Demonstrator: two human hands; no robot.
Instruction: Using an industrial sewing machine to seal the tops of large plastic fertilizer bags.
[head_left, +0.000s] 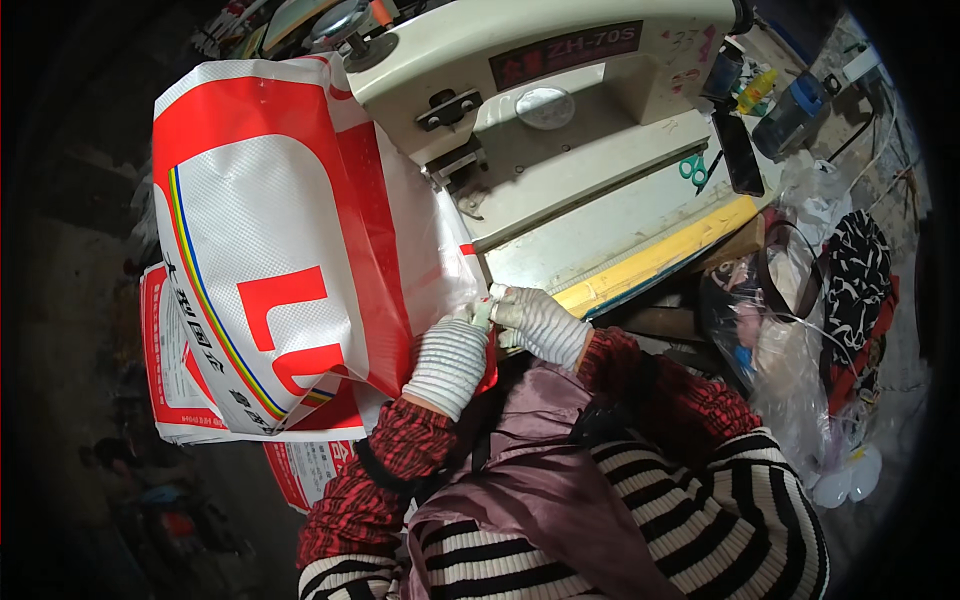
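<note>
A large white and red woven plastic sack, with a rainbow-coloured stripe, lies folded along the left side of a cream industrial sewing machine. Its lower right corner reaches my hands, just below the machine bed. My left hand, in a white ribbed glove, is closed on the sack's edge. Close beside it, almost touching, my right hand, gloved alike, has its fingertips pressed together at that corner; what they pinch is too small to make out. The needle area stands above and apart from both hands.
More sacks are stacked beneath at the left. A yellow strip edges the machine table. Green-handled scissors, a black phone and a bottle lie on the right, above clear plastic bags and a patterned cloth.
</note>
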